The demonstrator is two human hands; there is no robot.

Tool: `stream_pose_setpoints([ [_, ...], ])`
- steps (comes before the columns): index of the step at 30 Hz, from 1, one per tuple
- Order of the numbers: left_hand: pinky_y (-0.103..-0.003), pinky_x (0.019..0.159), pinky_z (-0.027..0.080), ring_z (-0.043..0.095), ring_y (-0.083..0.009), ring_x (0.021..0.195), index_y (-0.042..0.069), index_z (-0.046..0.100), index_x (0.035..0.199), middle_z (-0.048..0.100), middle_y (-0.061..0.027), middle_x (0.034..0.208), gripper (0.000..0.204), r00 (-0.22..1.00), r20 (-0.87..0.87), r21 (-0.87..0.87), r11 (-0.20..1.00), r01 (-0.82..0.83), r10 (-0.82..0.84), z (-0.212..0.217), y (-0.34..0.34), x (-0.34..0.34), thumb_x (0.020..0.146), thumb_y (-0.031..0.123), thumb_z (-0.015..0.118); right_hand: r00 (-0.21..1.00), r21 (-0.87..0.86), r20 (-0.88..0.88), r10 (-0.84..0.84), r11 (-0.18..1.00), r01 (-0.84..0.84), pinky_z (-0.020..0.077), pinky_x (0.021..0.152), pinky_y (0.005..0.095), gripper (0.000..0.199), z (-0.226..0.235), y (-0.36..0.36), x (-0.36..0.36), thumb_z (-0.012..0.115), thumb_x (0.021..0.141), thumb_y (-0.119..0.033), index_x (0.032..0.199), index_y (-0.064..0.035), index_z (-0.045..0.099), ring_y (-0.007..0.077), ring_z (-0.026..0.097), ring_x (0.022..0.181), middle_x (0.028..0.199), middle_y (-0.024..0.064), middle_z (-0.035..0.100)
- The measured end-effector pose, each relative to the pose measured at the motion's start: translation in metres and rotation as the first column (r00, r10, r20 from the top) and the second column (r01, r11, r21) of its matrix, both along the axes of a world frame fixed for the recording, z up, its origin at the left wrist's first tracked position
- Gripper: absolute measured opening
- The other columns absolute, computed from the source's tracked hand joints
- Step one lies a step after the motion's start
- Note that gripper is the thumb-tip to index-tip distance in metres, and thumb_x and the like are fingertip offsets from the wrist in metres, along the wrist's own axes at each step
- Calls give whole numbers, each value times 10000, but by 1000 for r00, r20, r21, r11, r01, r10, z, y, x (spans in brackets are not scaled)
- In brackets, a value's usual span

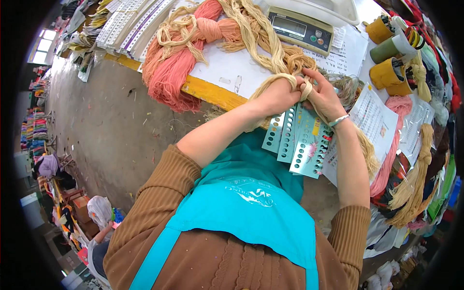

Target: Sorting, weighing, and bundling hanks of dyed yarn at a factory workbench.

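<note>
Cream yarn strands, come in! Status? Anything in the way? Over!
Left hand, right hand: both gripping cream yarn strands. Strands: looped between hands. Teal hole-punched cards close below, hands uncovered.

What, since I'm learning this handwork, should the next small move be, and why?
Perhaps gently draw the cream yarn snug: the left hand and right hand hold it close together, with a bent length showing between them.

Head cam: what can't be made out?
All in the head view:
Left hand: parts of its fingers, hidden by pale cream yarn.
Teal metallic hole-punched cards: upper ends, hidden behind the right hand and yarn.
Beige-and-black digital scale: reading, too small and faint.
White translucent plastic tray: far part, cut off by top edge.
</note>
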State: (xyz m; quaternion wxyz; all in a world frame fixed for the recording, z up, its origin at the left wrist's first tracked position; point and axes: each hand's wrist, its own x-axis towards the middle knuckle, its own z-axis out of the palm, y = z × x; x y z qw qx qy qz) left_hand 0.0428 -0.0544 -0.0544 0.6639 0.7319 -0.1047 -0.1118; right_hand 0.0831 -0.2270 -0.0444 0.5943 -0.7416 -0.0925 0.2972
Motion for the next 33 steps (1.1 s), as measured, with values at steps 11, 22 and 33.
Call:
stream_pose_setpoints([
  [11,-193,363,210,255,-31,436,104,483,847,324,65,595,206,860,-211,-927,-185,-327,-465,-22,104,-39,1034,158,415,876,-110,473,97,993,-51,513,618,265,639,-32,-5,15,633,932,-374,1411,-32,385,126,620,652,803,80,650],
  [22,-234,420,328,409,-92,416,43,632,1059,628,-12,674,245,819,-286,58,862,-503,497,12,144,-58,923,248,627,819,-248,571,55,963,108,473,564,258,489,-1,4,-24,630,817,-24,1278,-82,476,97,579,570,733,20,612],
  [33,-215,454,367,471,-58,553,18,646,1096,648,-37,837,234,937,-213,-696,630,-346,278,39,131,-49,907,152,613,508,-474,793,337,865,167,519,641,386,160,-6,11,-22,645,776,-59,931,-60,607,295,630,714,898,105,604],
])
